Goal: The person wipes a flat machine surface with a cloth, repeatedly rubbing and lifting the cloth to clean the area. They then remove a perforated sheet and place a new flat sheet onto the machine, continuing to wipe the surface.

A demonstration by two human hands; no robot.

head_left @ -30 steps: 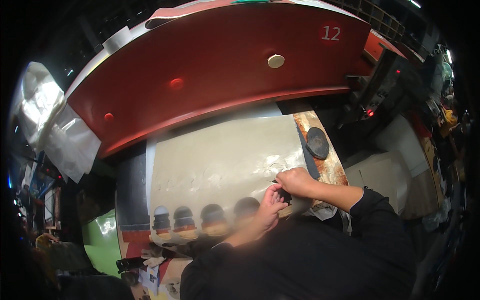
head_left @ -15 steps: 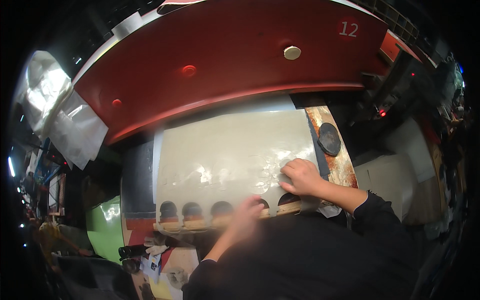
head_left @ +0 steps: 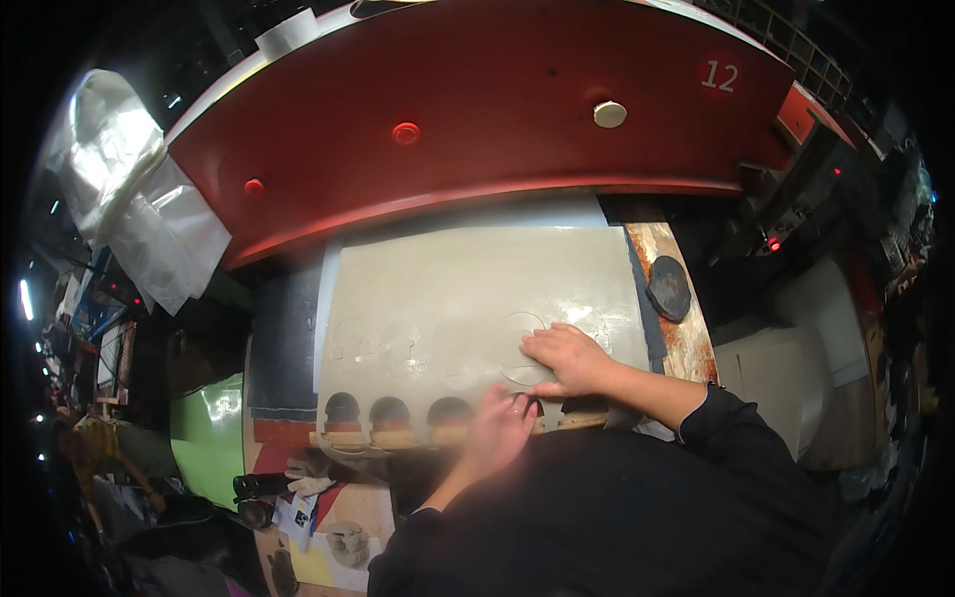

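Observation:
A large grey-beige flexible sheet (head_left: 438, 279) lies in front of me, with rounded cutouts along its near edge. Cut outlines mark a row farther in on it. My right hand (head_left: 575, 363) rests on the sheet with its fingers stretched out, partly over a round cut outline (head_left: 519, 320). Close beside it, at the near edge, is my left hand (head_left: 497, 430), slightly blurred. Its fingers are loosely apart, by one of the cutouts, and I see nothing held in them. Whether its fingertips touch the sheet's edge is hard to make out.
A red machine beam (head_left: 477, 119) spans the far side above the sheet. A dark oval object (head_left: 668, 289) sits on the worn board at right. Clear plastic (head_left: 164, 219) hangs at far left. Gloves (head_left: 308, 478) lie below left, near a green panel (head_left: 209, 438).
My right hand has slid left and slightly nearer across the sheet, closer to my left hand. A round cut outline now shows beside its fingers. The whole view has shifted a little.

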